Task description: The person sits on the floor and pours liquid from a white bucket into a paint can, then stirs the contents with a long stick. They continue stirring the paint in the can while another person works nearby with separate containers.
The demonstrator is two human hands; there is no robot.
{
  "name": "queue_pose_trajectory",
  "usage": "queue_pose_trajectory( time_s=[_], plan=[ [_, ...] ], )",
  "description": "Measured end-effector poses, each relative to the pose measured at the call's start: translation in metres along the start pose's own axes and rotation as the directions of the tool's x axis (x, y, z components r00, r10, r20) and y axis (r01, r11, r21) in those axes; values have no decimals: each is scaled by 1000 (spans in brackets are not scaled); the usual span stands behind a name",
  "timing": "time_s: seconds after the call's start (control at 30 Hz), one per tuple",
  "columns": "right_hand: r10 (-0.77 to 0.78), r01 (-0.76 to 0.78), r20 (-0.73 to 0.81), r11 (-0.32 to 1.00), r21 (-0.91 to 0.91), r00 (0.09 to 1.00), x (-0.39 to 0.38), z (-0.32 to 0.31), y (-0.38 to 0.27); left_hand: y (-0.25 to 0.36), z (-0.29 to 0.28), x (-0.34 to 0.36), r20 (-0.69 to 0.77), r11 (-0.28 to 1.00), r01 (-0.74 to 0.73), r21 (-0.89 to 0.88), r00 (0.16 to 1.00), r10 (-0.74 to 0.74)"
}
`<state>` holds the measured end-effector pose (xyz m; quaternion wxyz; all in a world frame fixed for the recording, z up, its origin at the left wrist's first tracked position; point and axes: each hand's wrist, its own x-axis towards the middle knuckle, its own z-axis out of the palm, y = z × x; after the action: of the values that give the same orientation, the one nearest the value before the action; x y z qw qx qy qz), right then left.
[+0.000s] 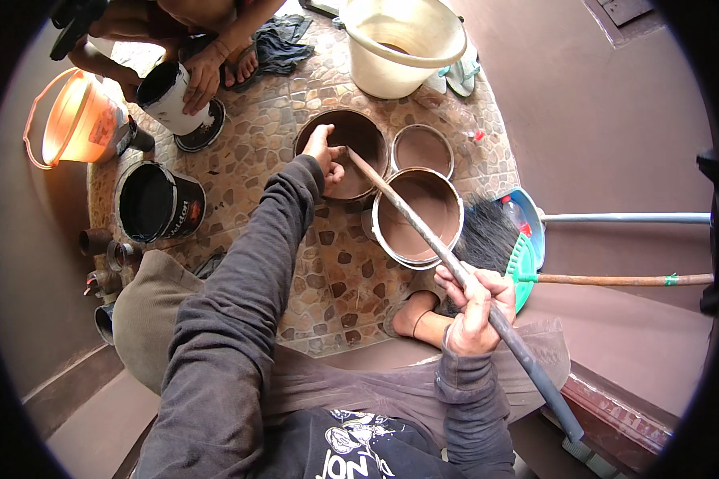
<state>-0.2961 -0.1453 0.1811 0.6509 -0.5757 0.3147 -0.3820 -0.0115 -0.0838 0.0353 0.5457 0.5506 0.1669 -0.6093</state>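
My right hand point(479, 310) is wrapped round a long wooden stick point(423, 227), whose dark lower end slants down toward my right. The stick's far tip reaches over a wide bucket of brown paint point(359, 185). Just beside that tip is my left hand point(325, 158), fingers apart, one fingertip at or very near the wood. It hangs over the wide bucket's left side and grips nothing. A white-rimmed pail of brown paint point(411, 227) sits under the middle of the stick. Touching the two is a smaller tub of brown paint point(422, 152).
A person's hands point(202, 80) hold a tilted white container point(176, 104) at the upper left. Nearby stand a black-coated bucket point(156, 203) and an orange pail point(72, 120). A large cream basin point(399, 64) is at the back. Right lie a black-bristled broom point(487, 235) and a blue dustpan point(535, 219).
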Motion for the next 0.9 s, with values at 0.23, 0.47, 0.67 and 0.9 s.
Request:
queue_pose_trajectory(
  time_s=[0.23, 0.47, 0.67, 0.9],
  plan=[
    [154, -141, -103, 982, 130, 983, 9, -9, 10, -9, -7, 2, -199, 971, -237, 26, 951, 237],
    [218, -205, -55, 962, 180, 974, 12, -15, 18, -32, -6, -22, -40, 439, -410, 800, 693, 720],
    [151, -149, -3, 978, 146, 988, 9, -12, 19, -20, -44, -52, 342, 983, -135, -122, 924, 170],
    [117, -124, 71, 986, 115, 991, 7, -10, 15, -25, -44, -46, 402, 921, -110, -374, 876, 268]
  ],
)
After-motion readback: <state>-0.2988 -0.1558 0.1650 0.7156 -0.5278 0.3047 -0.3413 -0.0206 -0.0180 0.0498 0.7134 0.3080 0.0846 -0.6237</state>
